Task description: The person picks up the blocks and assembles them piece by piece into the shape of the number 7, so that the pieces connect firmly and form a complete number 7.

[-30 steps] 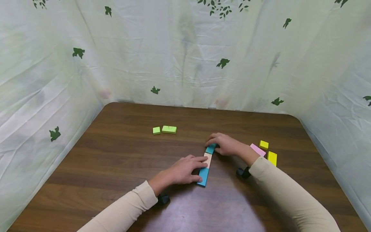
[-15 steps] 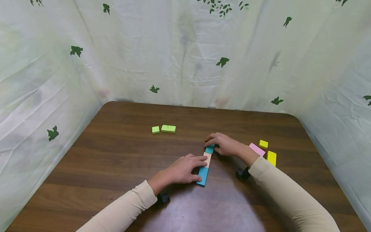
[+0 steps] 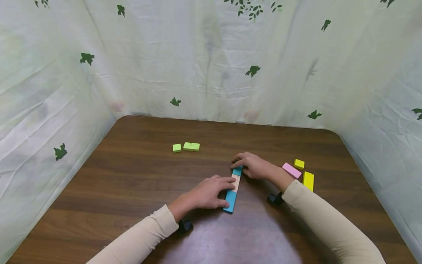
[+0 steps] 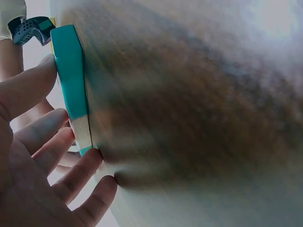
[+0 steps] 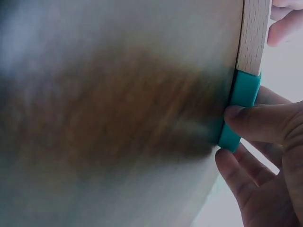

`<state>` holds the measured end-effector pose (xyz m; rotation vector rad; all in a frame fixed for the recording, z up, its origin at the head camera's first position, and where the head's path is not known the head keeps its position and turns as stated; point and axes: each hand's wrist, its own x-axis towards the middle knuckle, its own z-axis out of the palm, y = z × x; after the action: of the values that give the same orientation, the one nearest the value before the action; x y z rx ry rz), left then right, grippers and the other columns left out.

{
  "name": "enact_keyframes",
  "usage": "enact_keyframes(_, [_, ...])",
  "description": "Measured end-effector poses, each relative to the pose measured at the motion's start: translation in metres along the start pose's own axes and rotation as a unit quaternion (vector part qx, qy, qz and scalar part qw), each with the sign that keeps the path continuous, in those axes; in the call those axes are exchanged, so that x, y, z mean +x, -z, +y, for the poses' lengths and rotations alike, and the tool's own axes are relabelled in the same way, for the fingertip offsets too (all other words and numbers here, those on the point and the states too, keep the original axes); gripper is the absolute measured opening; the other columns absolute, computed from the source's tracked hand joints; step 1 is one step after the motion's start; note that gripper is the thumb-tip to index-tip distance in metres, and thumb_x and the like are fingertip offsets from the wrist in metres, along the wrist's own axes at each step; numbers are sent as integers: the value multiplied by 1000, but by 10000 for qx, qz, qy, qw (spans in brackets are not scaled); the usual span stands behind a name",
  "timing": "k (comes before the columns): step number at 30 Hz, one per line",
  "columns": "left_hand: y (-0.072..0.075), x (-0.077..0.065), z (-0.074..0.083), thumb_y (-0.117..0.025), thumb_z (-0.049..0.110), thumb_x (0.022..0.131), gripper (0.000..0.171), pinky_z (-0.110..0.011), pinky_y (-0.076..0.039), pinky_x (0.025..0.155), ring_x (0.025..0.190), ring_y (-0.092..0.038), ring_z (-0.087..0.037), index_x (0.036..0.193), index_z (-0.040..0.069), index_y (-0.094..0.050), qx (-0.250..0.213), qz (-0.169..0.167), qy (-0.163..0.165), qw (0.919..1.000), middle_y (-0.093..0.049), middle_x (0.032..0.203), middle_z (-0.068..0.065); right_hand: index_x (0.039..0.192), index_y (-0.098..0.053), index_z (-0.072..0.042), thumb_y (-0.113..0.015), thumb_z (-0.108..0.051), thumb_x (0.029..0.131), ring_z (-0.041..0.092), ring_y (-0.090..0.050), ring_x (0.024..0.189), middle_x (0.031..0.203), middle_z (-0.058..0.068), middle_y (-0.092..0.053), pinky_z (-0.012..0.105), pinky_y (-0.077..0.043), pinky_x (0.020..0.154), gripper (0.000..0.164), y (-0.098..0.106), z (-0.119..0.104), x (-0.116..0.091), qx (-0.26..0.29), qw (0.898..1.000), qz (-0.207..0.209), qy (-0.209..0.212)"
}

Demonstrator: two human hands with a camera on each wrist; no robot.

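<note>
Three blocks lie end to end in a straight row on the table. Nearest the person is a longer blue block (image 3: 230, 202), then a bare wooden block (image 3: 236, 182), then a short blue block (image 3: 237, 171) at the far end. My left hand (image 3: 208, 192) lies along the row's left side, thumb at the longer blue block and spread fingers touching the wooden one. At the far end my right hand (image 3: 256, 167) pinches the short blue block; in the right wrist view the thumb (image 5: 258, 122) presses its near side and fingers reach behind it.
Two light green blocks, one small (image 3: 177, 148) and one longer (image 3: 191, 146), sit farther back to the left. Beside the right forearm are a pink block (image 3: 291, 171), a small yellow block (image 3: 299, 164) and a longer yellow block (image 3: 308, 181). Printed cloth (image 3: 184, 66) walls surround the table.
My right hand has shifted slightly left with the short blue block, bringing it into line with the row. The left hand keeps its place.
</note>
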<state>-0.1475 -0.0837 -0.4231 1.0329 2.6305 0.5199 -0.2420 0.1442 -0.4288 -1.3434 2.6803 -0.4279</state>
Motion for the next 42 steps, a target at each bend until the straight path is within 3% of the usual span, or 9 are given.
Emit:
enact_keyframes(10, [1, 3, -2, -76, 31, 86, 55, -44, -45, 103, 128, -51, -27, 134, 12, -61, -12, 84, -125, 9999, -48, 152, 1, 128, -65, -4, -60, -3, 91, 34, -56, 127, 137, 14, -61, 51, -46, 106, 37, 1, 1, -3, 352, 9992, 2, -212])
enact_keyframes(17, [4, 6, -3, -76, 36, 86, 57, -44, -44, 106, 129, -49, -25, 136, 16, -59, -82, -84, 50, 9999, -40, 158, 3, 125, -69, -6, -62, -4, 91, 33, -59, 127, 137, 13, -62, 50, -49, 104, 34, 5, 5, -4, 601, 9981, 10, -159])
enact_keyframes(23, [4, 11, -6, -77, 41, 84, 71, -43, -42, 107, 129, -46, -22, 146, 17, -50, -125, -274, 147, 9994, -30, 164, 5, 124, -70, -7, -63, -6, 91, 35, -57, 128, 137, 13, -62, 51, -48, 104, 34, 5, 6, -3, 621, 9979, -35, -174])
enact_keyframes(33, [7, 13, -8, -78, 42, 83, 82, -41, -42, 107, 129, -44, -21, 152, 19, -41, -105, -360, 162, 9992, -26, 165, 7, 125, -69, -8, -68, -16, 92, 33, -57, 130, 139, 12, -61, 52, -47, 106, 34, 6, 7, -4, 754, 9968, -8, -272])
enact_keyframes(38, [9, 16, -9, -76, 45, 84, 92, -38, -42, 105, 126, -42, -20, 158, 21, -27, -3, -586, 171, 9981, -17, 168, 7, 125, -68, -6, -68, -15, 92, 34, -57, 130, 139, 13, -61, 52, -46, 106, 34, 5, 6, -4, 867, 9958, -1, -296])
enact_keyframes(42, [12, 19, -10, -75, 49, 84, 94, -34, -42, 99, 120, -42, -17, 159, 24, -24, 107, -831, 238, 9962, -13, 169, 9, 127, -67, -5, -68, -14, 92, 34, -57, 130, 139, 13, -61, 52, -46, 106, 36, 4, 4, -5, 901, 9954, 19, -323])
